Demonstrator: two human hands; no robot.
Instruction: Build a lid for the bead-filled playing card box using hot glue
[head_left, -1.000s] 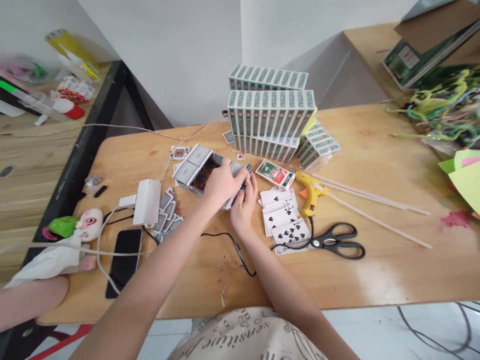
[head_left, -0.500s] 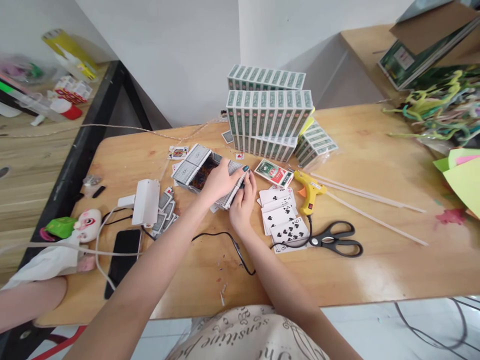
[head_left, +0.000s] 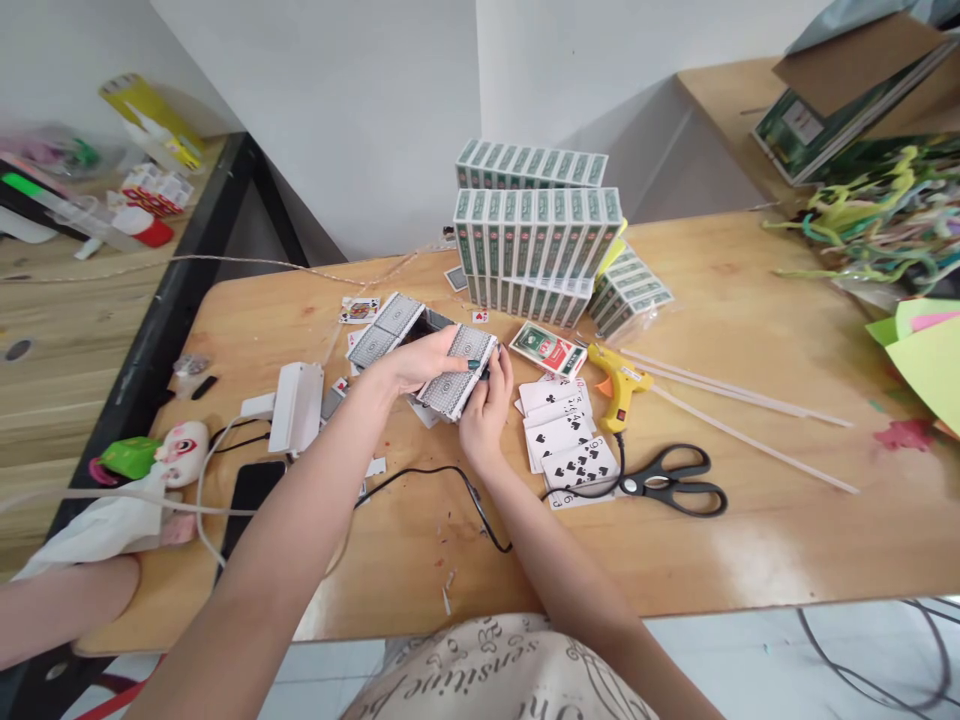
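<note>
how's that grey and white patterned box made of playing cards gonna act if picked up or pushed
The grey-and-white patterned playing-card box is probably light for its size, as it looks thin-walled and hollow in the middle. Being built from cards, it may flex if squeezed hard. Pushed, it would likely slide rather than roll, given its flat, straight-edged shape.

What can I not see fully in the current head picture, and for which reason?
All in the head view:
Card box, inside: mostly covered by the left hand.
Phone: partly hidden behind the left forearm.
Cardboard box: cut off by the right edge.
Green card packs: print too small to read.
</note>
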